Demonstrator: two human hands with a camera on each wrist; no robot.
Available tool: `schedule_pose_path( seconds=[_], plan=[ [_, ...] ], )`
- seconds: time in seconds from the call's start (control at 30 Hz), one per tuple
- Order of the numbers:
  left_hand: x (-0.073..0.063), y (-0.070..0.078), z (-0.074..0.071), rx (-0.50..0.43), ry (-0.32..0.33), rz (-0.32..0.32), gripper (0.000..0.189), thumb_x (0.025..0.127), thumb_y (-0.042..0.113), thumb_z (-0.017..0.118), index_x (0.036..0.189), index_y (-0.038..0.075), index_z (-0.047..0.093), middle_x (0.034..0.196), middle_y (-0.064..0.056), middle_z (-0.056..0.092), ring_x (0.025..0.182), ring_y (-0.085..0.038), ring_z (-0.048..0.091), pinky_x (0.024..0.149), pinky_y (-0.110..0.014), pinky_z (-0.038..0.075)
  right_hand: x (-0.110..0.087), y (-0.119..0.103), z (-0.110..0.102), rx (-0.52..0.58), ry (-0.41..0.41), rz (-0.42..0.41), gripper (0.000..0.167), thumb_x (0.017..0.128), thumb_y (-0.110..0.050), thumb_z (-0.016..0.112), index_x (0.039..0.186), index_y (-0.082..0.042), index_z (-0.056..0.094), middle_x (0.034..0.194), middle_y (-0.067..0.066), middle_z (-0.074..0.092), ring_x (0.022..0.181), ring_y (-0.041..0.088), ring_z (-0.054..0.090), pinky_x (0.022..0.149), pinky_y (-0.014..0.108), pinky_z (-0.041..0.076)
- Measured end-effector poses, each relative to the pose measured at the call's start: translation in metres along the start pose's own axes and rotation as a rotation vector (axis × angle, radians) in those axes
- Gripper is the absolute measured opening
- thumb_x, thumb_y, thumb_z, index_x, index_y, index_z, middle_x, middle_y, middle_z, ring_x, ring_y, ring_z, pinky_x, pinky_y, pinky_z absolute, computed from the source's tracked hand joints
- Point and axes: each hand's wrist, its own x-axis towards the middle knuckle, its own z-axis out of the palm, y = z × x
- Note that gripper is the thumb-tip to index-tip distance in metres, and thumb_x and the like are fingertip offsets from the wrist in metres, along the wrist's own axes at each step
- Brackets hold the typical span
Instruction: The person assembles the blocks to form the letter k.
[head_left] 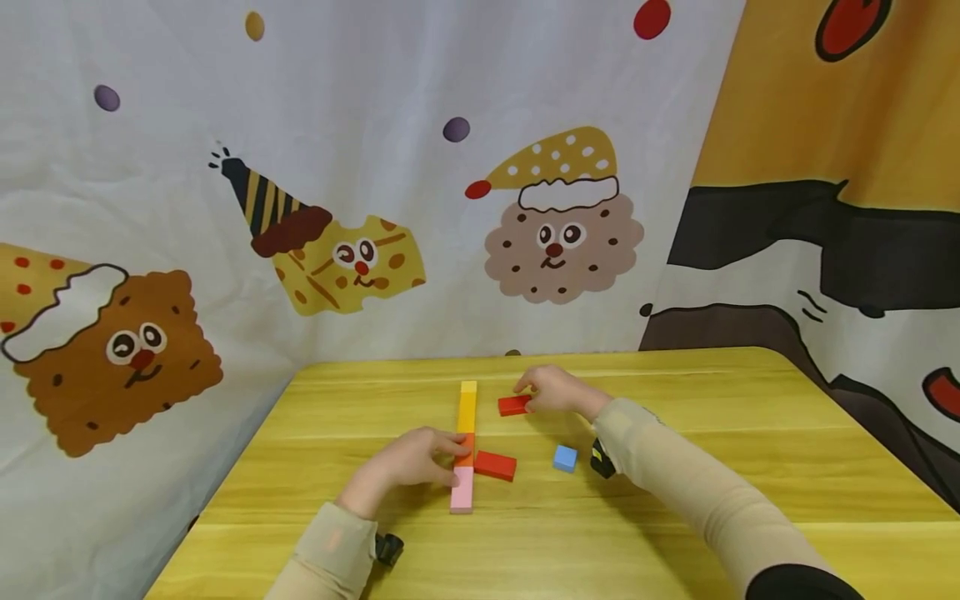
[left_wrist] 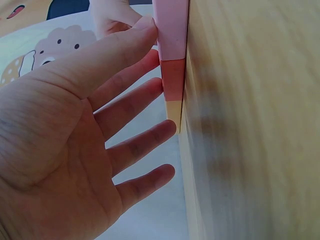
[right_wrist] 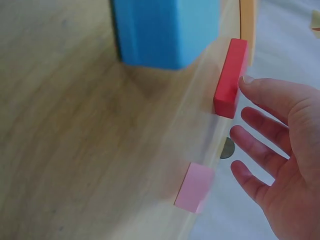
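A straight row of blocks lies on the table, with a pink block (head_left: 462, 492) nearest, then an orange block (head_left: 467, 454), a yellow-orange block (head_left: 467, 412) and a yellow end. My left hand (head_left: 416, 457) rests against its left side, thumb at the pink block, fingers extended along the orange part. A red block (head_left: 495, 466) sits beside the row on its right. Farther back, my right hand (head_left: 558, 390) is at another red block (right_wrist: 230, 80). Its thumb appears to touch that block, while three fingers spread loosely; the index finger is hidden in the right wrist view.
A blue block (head_left: 566, 458) stands on the wooden table (head_left: 675, 517), near the right wrist. Another pink block (right_wrist: 194, 187) shows beyond the right hand in the right wrist view. A printed curtain (head_left: 375, 108) hangs behind the table's far edge.
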Motion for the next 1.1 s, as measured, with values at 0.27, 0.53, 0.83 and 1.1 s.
schedule_pose_path(
  seconds=[0.27,0.53,0.83,1.1],
  plan=[
    [0.0,0.001,0.001,-0.007,0.0,-0.004,0.048,0.082,0.021,0.079,0.127,0.01,0.066,0.142,-0.003,0.052,0.131,-0.03,0.045,0.105,-0.049,0.037,0.001,0.008,0.006,0.023,0.01,-0.026,0.033,0.078,-0.005,0.076,0.111,-0.005,0.072,0.112,0.008,0.066,0.091,0.019,0.06,0.081,0.038,0.052],
    [-0.001,0.001,0.002,-0.015,0.001,-0.017,0.048,0.082,0.023,0.078,0.128,0.011,0.066,0.142,-0.001,0.052,0.132,-0.029,0.044,0.105,-0.049,0.037,0.001,0.015,0.013,0.129,0.031,0.022,0.035,0.078,-0.01,0.079,0.112,-0.004,0.072,0.108,0.005,0.068,0.095,0.02,0.062,0.086,0.039,0.051],
    [0.0,0.001,0.002,-0.018,0.0,-0.007,0.049,0.083,0.022,0.078,0.128,0.009,0.065,0.143,-0.003,0.051,0.132,-0.03,0.044,0.106,-0.049,0.037,0.004,0.019,0.015,0.254,0.034,0.066,0.032,0.078,-0.008,0.079,0.11,-0.004,0.073,0.099,0.003,0.07,0.087,0.016,0.062,0.08,0.034,0.052],
    [0.0,0.002,0.0,-0.013,-0.004,-0.006,0.049,0.083,0.021,0.078,0.128,0.008,0.065,0.143,-0.005,0.05,0.131,-0.03,0.044,0.105,-0.049,0.037,0.005,0.016,0.014,0.24,0.013,0.026,0.031,0.079,-0.009,0.079,0.109,-0.006,0.073,0.1,0.002,0.071,0.087,0.014,0.062,0.08,0.034,0.051]
  ],
)
